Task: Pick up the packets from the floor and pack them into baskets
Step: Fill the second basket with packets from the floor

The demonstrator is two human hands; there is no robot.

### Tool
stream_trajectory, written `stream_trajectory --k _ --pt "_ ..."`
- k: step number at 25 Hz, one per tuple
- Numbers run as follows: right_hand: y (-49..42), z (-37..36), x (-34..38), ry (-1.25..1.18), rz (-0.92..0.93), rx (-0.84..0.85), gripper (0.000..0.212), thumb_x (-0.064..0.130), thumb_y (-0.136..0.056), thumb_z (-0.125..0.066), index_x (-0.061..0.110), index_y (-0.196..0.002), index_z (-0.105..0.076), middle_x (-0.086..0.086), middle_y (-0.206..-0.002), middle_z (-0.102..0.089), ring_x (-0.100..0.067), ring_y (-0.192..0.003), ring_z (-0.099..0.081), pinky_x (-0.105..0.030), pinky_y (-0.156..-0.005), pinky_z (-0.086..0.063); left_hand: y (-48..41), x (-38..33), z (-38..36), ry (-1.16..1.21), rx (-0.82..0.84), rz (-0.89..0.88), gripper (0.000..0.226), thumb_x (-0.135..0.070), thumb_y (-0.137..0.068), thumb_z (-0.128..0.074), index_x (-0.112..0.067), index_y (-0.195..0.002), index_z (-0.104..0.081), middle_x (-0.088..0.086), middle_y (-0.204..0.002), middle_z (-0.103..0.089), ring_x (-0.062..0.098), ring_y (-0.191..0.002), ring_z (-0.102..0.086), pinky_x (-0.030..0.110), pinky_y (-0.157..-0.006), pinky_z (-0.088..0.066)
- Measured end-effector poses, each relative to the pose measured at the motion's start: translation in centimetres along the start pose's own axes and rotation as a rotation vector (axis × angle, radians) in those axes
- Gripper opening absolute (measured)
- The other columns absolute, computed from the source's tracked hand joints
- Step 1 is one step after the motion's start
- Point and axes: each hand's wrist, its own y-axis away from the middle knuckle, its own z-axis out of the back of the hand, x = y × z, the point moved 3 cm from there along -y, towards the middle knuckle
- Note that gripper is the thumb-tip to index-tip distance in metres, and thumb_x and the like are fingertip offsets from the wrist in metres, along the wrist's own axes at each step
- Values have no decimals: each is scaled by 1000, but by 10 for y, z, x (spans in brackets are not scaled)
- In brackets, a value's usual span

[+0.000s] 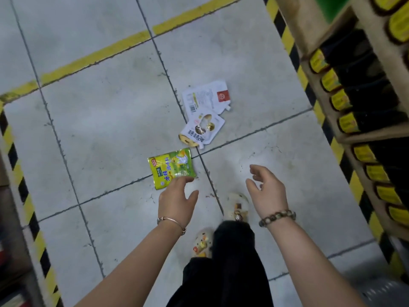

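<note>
Three packets lie on the grey tiled floor ahead of my feet. The nearest is a yellow-green packet [172, 166]. Beyond it lies a white pouch with a mushroom picture [201, 130], and partly under that pouch's far edge a white pouch with a red logo [205, 97]. My left hand [177, 197] is open, its fingertips at the near edge of the yellow-green packet. My right hand [265, 190] hovers open and holds nothing, to the right of the packets. No basket is clearly seen.
A shelf of dark bottles with yellow labels [363, 120] runs along the right side, edged by black-and-yellow hazard tape [294, 56]. Another striped edge [24, 187] borders the left. Yellow floor tape [95, 56] crosses the back. My feet in light clogs [235, 206] stand just behind the hands.
</note>
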Motion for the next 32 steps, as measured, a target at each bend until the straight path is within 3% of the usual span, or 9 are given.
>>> stream_trajectory --k 7,12,14,18,22,26,29,32 --pt "-136 -30 9 136 7 134 34 11 -91 -52 14 -125 -55 -1 -126 -58 -15 -114 -54 -26 -91 -42 -105 5 -27 39 -14 165 33 -18 -85 -64 -19 -118 -59 1 -124 -57 22 -110 -56 41 -96 -42" --pt "-214 -78 10 311 78 266 38 12 -91 -52 14 -129 -52 -4 -128 -57 -18 -114 -55 -32 -95 -45 -172 35 -53 -36 13 208 39 -21 -85 -63 -21 -123 -55 2 -128 -55 25 -111 -55 36 -91 -45" --pt "-236 -102 9 376 108 316 40 12 -91 -51 14 -131 -51 -4 -130 -55 -20 -115 -54 -36 -97 -45 -195 63 -66 -176 108 218 45 -23 -85 -62 -22 -128 -50 1 -134 -49 26 -113 -54 34 -91 -44" --pt "-277 -155 1 507 206 366 42 9 -90 -52 16 -132 -50 -5 -134 -52 -21 -117 -53 -34 -97 -44 -246 127 -93 -678 362 108 57 -27 -84 -60 -21 -136 -36 7 -136 -44 29 -121 -47 37 -95 -38" --pt "-304 -213 -10 648 380 424 47 4 -86 -53 18 -131 -49 -8 -133 -50 -25 -120 -48 -38 -96 -44 -283 170 -118 -867 411 13 88 -39 -73 -73 -21 -141 -20 10 -139 -34 29 -129 -37 41 -102 -32" --pt "-330 -246 -8 901 604 398 65 0 -85 -51 24 -143 -34 -5 -154 -25 -25 -140 -24 -41 -109 -25 -300 185 -128 -953 335 -64 94 -55 -58 -78 -16 -130 -31 7 -124 -47 28 -116 -44 39 -99 -31" --pt "-351 -260 -6 1121 670 407 72 10 -86 -55 27 -148 -21 -1 -158 -11 -22 -146 -4 -44 -116 -3 -303 196 -128 -835 385 -14 78 -56 -64 -74 -15 -121 -40 4 -116 -59 25 -109 -54 36 -92 -33" --pt "-358 -265 -6 1230 647 424 75 19 -87 -56 24 -149 -15 -3 -158 -10 -23 -146 1 -51 -114 2 -301 200 -125 -669 408 58 58 -49 -75 -70 -20 -121 -50 5 -118 -58 26 -109 -56 32 -80 -40"
